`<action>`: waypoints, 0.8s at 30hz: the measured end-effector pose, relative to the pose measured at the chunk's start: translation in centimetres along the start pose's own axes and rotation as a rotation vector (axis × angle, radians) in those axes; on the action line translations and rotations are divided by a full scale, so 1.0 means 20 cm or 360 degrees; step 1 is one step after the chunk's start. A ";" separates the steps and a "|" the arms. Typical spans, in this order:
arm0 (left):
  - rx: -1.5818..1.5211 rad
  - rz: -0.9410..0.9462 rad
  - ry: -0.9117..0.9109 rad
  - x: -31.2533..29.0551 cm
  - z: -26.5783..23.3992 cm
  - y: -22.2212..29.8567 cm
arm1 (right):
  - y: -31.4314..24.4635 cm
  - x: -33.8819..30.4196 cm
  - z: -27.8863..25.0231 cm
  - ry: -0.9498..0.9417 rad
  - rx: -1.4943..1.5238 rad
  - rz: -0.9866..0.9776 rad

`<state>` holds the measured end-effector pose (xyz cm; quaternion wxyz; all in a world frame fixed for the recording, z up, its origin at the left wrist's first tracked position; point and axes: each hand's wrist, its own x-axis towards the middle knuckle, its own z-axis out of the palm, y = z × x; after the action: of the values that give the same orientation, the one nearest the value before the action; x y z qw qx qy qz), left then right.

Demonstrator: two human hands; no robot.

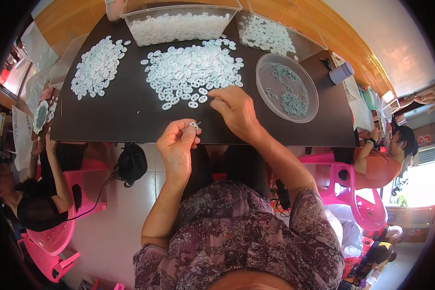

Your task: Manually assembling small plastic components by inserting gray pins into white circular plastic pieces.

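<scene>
Dark brown bench [116,122] | middle: big pile of white two-hole plastic ovals [193,67] | left: smaller pile [99,67] | back: clear plastic box [181,9] and clear plastic tray [310,46], holding white pieces [267,34] | right: round clear plastic dish [275,105] holding grey-green bits [295,104], grey round cup [341,73]

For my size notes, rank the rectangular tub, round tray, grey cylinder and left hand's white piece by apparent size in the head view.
1. Rectangular tub
2. Round tray
3. Grey cylinder
4. White piece in the left hand, partly hidden
</scene>
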<state>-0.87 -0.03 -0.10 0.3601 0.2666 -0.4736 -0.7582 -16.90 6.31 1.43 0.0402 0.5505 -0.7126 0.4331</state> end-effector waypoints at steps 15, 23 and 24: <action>-0.0019 -0.0033 0.0007 0.02 -0.01 0.01 | 0.11 -0.03 0.07 -0.0102 -0.0533 -0.0444; -0.0043 -0.0039 -0.0011 0.01 -0.01 0.01 | 0.07 -0.06 0.03 -0.0087 -0.0186 -0.0245; -0.0040 -0.0040 -0.0014 0.01 0.00 0.01 | 0.06 -0.06 0.03 -0.0084 -0.0185 -0.0242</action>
<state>-0.88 -0.25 0.09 0.3519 0.2648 -0.4622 -0.7697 -17.22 6.88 -0.27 0.0861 0.6110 -0.6934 0.3721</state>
